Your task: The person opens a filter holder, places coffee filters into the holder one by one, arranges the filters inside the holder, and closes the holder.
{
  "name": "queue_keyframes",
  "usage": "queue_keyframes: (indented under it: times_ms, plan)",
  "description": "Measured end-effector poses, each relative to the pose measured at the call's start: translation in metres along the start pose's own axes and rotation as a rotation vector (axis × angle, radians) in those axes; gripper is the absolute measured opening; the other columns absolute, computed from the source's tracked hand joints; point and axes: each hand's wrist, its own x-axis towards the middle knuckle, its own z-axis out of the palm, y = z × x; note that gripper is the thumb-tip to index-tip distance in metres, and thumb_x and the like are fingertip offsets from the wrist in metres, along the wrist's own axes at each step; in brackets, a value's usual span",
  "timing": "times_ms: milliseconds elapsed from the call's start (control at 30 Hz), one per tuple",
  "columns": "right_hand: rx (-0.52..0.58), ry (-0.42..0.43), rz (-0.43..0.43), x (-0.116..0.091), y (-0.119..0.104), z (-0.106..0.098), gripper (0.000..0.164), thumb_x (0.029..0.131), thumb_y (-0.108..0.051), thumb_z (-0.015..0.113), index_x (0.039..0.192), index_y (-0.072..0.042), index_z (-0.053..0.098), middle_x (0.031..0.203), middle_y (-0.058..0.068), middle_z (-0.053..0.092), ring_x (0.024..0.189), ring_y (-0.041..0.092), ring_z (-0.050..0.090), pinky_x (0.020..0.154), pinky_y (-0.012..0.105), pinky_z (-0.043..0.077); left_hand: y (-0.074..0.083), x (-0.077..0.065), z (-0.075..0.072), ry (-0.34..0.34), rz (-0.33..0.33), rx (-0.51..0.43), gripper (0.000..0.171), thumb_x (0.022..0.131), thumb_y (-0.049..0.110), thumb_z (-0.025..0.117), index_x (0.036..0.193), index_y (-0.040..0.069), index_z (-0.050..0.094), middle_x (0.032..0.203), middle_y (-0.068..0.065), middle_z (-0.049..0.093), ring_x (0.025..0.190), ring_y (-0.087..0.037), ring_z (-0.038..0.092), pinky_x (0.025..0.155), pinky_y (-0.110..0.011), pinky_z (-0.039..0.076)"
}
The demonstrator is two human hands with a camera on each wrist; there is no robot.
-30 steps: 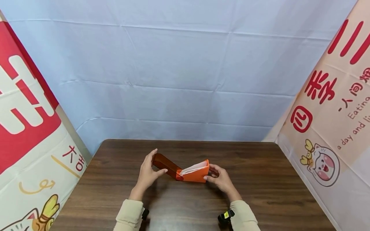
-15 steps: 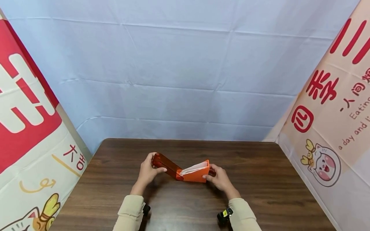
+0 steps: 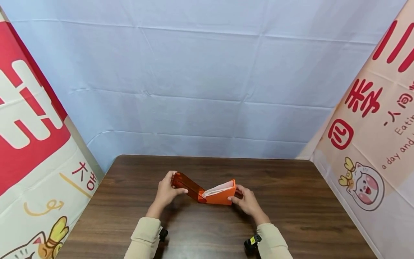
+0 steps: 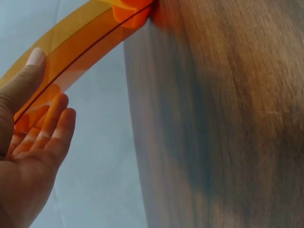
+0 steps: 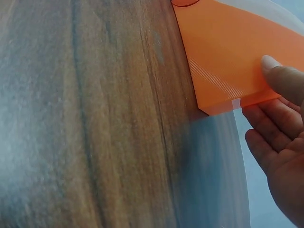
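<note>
An orange box (image 3: 219, 197) stands on the table in the head view, its see-through orange lid (image 3: 188, 186) hinged at the left and tilted well up. White sheets (image 3: 220, 188) show inside the box. My left hand (image 3: 165, 192) holds the lid's raised end; in the left wrist view the thumb (image 4: 29, 76) lies against one side and the fingers (image 4: 52, 126) curl by the lower edge. The box's right end sits between the thumb and fingers of my right hand (image 3: 248, 202). The right wrist view shows that thumb (image 5: 280, 73) on the box's broad side.
The brown wooden table (image 3: 291, 201) spreads around both hands. Behind its far edge hangs a pale blue cloth (image 3: 200, 79). Printed cloths stand at the left (image 3: 42, 118) and right (image 3: 372, 144). A small black device (image 3: 252, 242) sits by the right cuff.
My left fingers have closed in on the lid's raised end over the last second. The box, the lid and my right hand have hardly moved; the view has shifted slightly.
</note>
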Motion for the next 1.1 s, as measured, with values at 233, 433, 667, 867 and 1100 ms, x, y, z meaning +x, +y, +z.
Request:
queue_keyframes:
  times_ms: [233,433,667,867,1100]
  plan:
    - [0.012,-0.013,-0.017,0.0,0.001,0.001,0.037,0.077,-0.009,0.076,0.111,0.001,0.062,0.1,0.01,0.066,0.095,0.025,0.062,0.084,0.041,0.047,0.006,-0.002,0.003,-0.007,0.004,-0.02,0.057,0.06,0.011,0.088,0.107,0.014,0.057,0.091,0.0,0.063,0.072,-0.016,0.057,0.06,-0.032,0.049]
    - [0.02,-0.02,-0.028,-0.001,0.002,0.002,0.037,0.078,-0.008,0.075,0.11,0.002,0.061,0.101,0.011,0.066,0.095,0.026,0.062,0.083,0.039,0.048,0.016,0.003,0.009,-0.007,0.033,-0.013,0.056,0.058,0.011,0.089,0.107,0.013,0.061,0.088,0.002,0.063,0.077,-0.014,0.057,0.066,-0.031,0.049]
    - [0.032,-0.018,-0.016,0.0,0.004,0.002,0.036,0.078,-0.008,0.075,0.11,0.002,0.062,0.1,0.012,0.067,0.094,0.025,0.062,0.082,0.039,0.048,0.024,0.006,0.019,-0.04,0.045,-0.052,0.057,0.061,0.006,0.087,0.11,0.012,0.06,0.092,0.001,0.064,0.082,-0.015,0.059,0.071,-0.031,0.05]
    - [0.047,-0.019,-0.005,0.0,0.005,0.003,0.036,0.078,-0.009,0.075,0.109,0.002,0.062,0.099,0.011,0.067,0.094,0.026,0.062,0.082,0.039,0.048,0.029,0.007,0.025,-0.076,0.088,-0.062,0.056,0.063,0.006,0.086,0.112,0.013,0.058,0.095,-0.001,0.063,0.084,-0.017,0.06,0.073,-0.032,0.05]
    - [0.061,-0.023,0.0,0.0,0.005,0.001,0.038,0.079,-0.011,0.075,0.111,0.003,0.061,0.1,0.012,0.066,0.094,0.026,0.062,0.081,0.039,0.049,0.034,0.008,0.029,-0.126,0.124,-0.069,0.055,0.067,0.005,0.083,0.114,0.011,0.055,0.096,-0.002,0.061,0.086,-0.018,0.059,0.073,-0.032,0.051]
